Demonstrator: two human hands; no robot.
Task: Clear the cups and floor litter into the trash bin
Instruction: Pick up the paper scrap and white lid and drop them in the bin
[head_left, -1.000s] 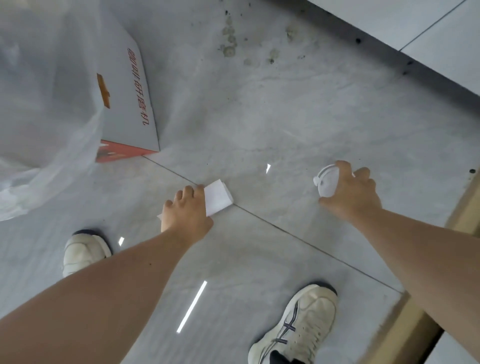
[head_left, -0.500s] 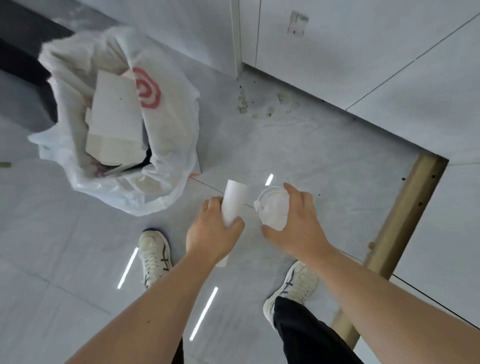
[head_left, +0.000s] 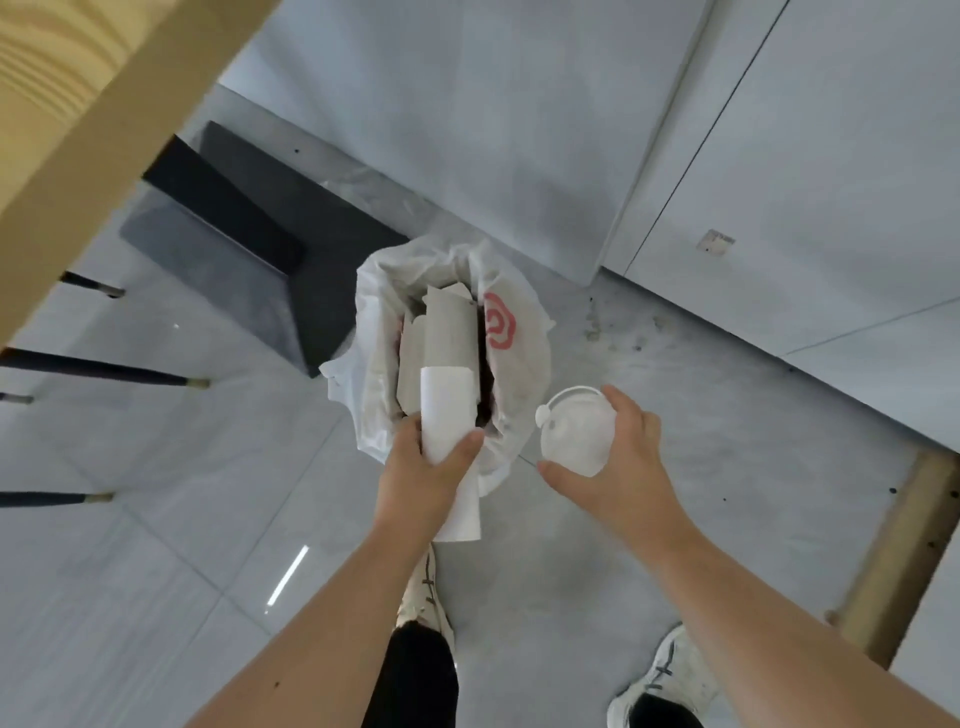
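Observation:
The trash bin (head_left: 524, 364), lined with a white plastic bag bearing a red logo, stands on the floor at centre with grey cardboard pieces inside. My left hand (head_left: 421, 478) grips a folded white paper (head_left: 449, 410), held over the bin's near rim. To its right, my right hand (head_left: 623, 452) holds a white plastic cup lid (head_left: 574, 428) just beside the bin's right edge.
A wooden table edge (head_left: 88, 130) fills the upper left, with dark chair legs (head_left: 104, 371) below it. A dark block (head_left: 249, 244) lies behind the bin. White cabinet doors (head_left: 779, 156) line the far side. A wooden leg (head_left: 893, 561) stands right. My shoes are below.
I picked the paper and the lid off the floor and rose. Both hands moved up to the bin, which now sits centred in view.

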